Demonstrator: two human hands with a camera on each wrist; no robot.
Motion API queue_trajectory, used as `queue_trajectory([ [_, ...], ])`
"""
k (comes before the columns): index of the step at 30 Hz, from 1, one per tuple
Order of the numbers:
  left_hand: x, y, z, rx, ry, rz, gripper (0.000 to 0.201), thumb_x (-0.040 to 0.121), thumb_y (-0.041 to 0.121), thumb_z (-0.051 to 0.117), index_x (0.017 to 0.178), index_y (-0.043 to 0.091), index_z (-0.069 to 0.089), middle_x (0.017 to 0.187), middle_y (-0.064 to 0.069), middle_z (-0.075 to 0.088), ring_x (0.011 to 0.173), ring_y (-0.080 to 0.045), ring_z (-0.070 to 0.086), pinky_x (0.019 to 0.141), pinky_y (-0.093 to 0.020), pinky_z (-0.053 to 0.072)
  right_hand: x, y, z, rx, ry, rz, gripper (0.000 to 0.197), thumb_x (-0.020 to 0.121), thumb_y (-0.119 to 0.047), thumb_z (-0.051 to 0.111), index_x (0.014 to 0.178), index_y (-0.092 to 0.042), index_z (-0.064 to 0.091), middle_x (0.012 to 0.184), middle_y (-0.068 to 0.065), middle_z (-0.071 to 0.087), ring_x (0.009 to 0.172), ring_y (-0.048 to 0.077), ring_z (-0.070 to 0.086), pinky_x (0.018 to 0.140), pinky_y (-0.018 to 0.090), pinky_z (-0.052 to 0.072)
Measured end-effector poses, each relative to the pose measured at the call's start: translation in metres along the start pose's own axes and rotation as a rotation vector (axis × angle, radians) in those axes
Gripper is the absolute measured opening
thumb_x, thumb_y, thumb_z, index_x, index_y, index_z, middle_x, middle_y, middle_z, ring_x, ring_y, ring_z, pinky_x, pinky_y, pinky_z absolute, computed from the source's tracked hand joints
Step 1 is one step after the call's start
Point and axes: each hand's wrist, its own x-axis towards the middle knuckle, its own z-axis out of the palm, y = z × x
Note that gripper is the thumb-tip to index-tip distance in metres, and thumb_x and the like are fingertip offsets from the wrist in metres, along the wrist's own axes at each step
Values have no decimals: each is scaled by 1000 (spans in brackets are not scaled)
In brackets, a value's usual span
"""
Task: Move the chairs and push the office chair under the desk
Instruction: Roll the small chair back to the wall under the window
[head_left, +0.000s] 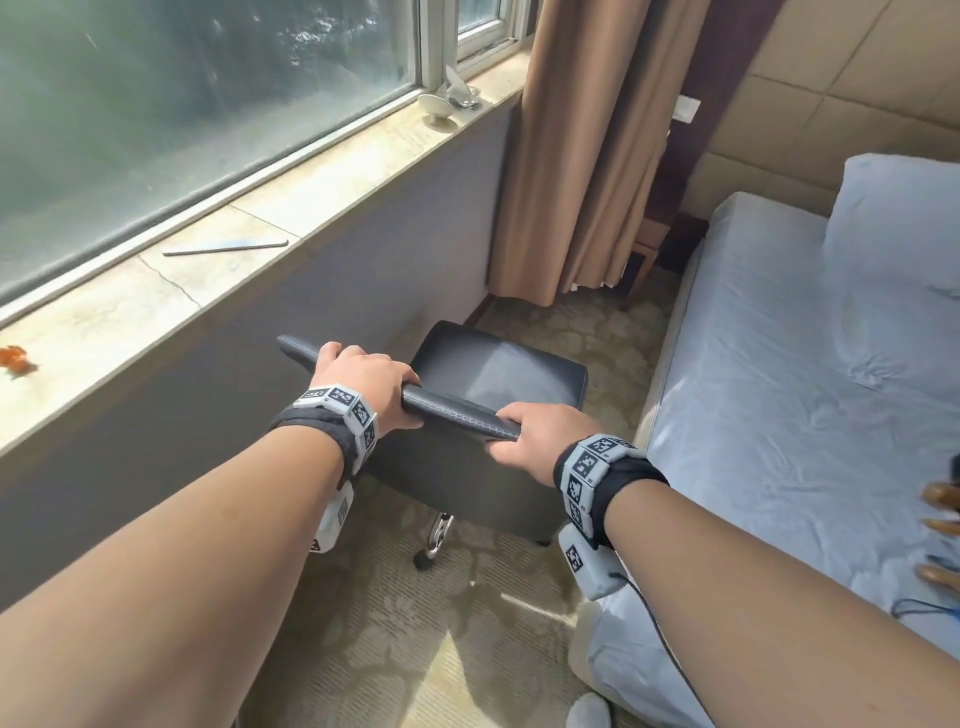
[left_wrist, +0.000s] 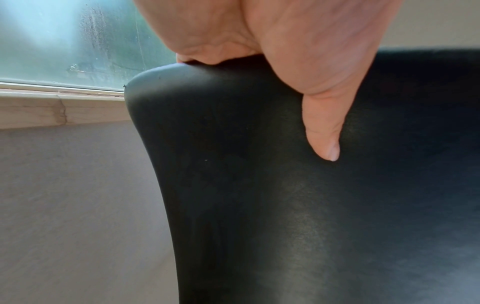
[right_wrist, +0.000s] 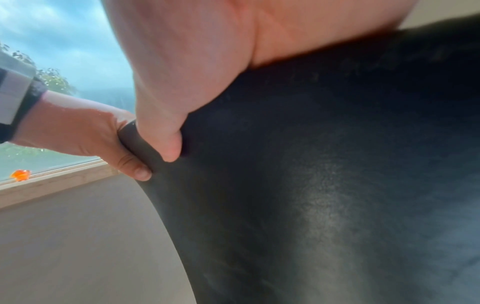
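Note:
A black leather office chair (head_left: 498, 374) stands between the window wall and the bed, its seat facing away from me. Both hands grip the top edge of its backrest (head_left: 457, 410). My left hand (head_left: 363, 384) wraps the left part of that edge, thumb pressed on the back face (left_wrist: 324, 131). My right hand (head_left: 535, 436) holds the right end, thumb on the rear side (right_wrist: 166, 144). The backrest's dark rear surface (left_wrist: 285, 195) fills both wrist views (right_wrist: 311, 185). A chrome leg with a caster (head_left: 434, 540) shows under the seat. No desk is in view.
A long stone window sill (head_left: 208, 275) runs along the left wall, with a thin rod (head_left: 226, 248) and an orange scrap (head_left: 18, 358) on it. A bed (head_left: 779, 389) with a pillow (head_left: 893, 228) lies right. Brown curtains (head_left: 587, 156) hang ahead. Patterned carpet (head_left: 415, 649) covers the narrow aisle.

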Motion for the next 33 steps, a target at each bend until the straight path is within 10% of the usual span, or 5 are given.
queue_trajectory([
  [13, -61, 43, 18, -55, 29, -82, 56, 72, 81, 63, 118, 50, 65, 106, 20, 67, 113, -18, 58, 110, -48, 28, -40, 34, 18, -90, 23, -70, 58, 88, -68, 58, 142, -46, 54, 132, -12, 68, 124, 23, 61, 93, 38, 52],
  [33, -123, 198, 22, -128, 52, -400, 47, 74, 73, 59, 111, 45, 66, 101, 15, 65, 109, -22, 60, 108, -47, 31, -57, 170, -7, -211, -16, -308, 43, 82, -59, 61, 124, -50, 61, 104, -9, 72, 104, 25, 68, 87, 39, 58],
])
